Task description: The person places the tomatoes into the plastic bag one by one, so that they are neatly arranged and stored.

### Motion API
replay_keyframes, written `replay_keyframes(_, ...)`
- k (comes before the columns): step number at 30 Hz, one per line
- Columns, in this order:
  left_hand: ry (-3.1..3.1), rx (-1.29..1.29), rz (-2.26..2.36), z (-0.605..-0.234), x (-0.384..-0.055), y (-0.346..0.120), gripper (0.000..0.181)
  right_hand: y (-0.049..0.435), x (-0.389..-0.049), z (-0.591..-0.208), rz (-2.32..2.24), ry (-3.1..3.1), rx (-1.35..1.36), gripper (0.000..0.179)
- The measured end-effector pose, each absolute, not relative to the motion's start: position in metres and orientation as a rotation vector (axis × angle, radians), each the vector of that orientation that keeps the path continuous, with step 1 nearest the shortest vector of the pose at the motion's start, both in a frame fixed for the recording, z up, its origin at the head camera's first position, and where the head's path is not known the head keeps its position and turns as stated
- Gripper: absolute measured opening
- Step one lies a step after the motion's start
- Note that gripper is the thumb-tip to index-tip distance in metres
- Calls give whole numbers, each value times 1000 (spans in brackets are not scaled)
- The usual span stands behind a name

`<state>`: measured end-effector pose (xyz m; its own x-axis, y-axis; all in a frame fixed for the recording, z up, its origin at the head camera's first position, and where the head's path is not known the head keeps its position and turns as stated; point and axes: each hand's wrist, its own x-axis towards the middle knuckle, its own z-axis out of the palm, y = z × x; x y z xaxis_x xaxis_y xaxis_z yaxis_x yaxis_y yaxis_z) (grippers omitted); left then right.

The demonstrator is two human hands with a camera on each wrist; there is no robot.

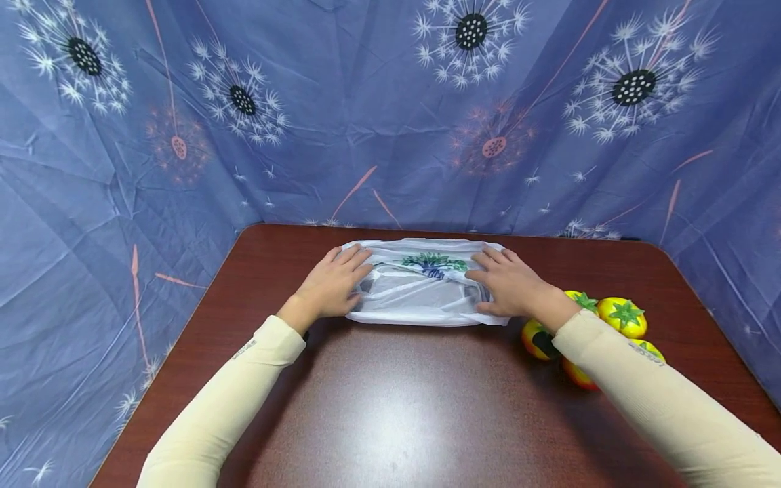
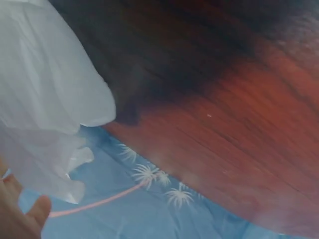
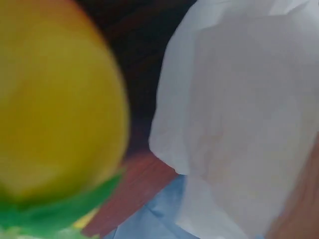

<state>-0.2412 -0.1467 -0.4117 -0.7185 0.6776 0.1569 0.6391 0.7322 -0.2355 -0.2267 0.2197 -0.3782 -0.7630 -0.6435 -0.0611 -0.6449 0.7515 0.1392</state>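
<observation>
A white, translucent plastic bag [image 1: 421, 298] with a green and blue print lies across the far middle of the table, and a boxy shape with greyish sides shows through it. My left hand [image 1: 332, 281] rests on the bag's left end with the fingers extended. At the opposite end my right hand [image 1: 506, 281] touches the bag, its fingers spread over the top. In the left wrist view, fingers [image 2: 37, 211] appear beside the bag's loose edge [image 2: 75, 164]. The right wrist view has the bag's pale side [image 3: 234, 114] close to that hand.
Several yellow-red persimmon-like fruits [image 1: 622, 317] with green leafy tops sit under and beside the right forearm. One fruit [image 3: 60, 99] looms near the right wrist camera. The brown wooden table [image 1: 390, 393] ends at a blue dandelion-patterned cloth [image 1: 366, 122] behind it.
</observation>
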Motion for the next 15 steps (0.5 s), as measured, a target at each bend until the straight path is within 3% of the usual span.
replay_keyframes(15, -2880, -954, 374, -424, -250, -151, 64, 221, -235, -377, 376, 2849, -736, 65)
